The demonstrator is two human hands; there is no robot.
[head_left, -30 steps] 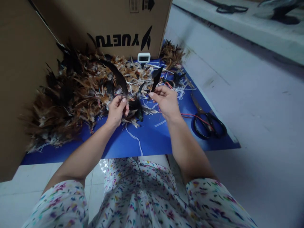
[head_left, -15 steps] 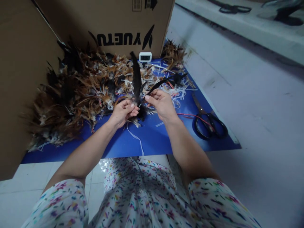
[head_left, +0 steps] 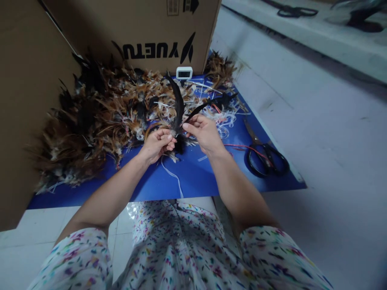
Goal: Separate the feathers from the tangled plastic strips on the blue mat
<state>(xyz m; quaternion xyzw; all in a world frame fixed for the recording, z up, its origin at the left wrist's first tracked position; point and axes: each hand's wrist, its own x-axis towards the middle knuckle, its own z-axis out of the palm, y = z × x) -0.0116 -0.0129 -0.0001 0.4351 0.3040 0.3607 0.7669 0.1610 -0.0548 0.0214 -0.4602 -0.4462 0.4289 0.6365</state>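
Upright dark feather (head_left: 179, 100) rises from the left hand (head_left: 157, 145), its base pinched between closed fingertips; the right hand (head_left: 204, 131), just beside, pinches a slanting dark feather (head_left: 198, 109). A slack pinch could let either quill slip, and the feather pile (head_left: 121, 108) beyond could snag them. Rightward, scissors (head_left: 257, 141) limit room; bodyward, bare blue tabletop (head_left: 196, 181) reaches its front edge.

Left hand (head_left: 159, 141): pinches curved black feather (head_left: 179, 100)
Right hand (head_left: 202, 129): holds slanting black feather (head_left: 197, 110)
Scissors (head_left: 256, 141): near the tabletop's (head_left: 196, 181) right front corner
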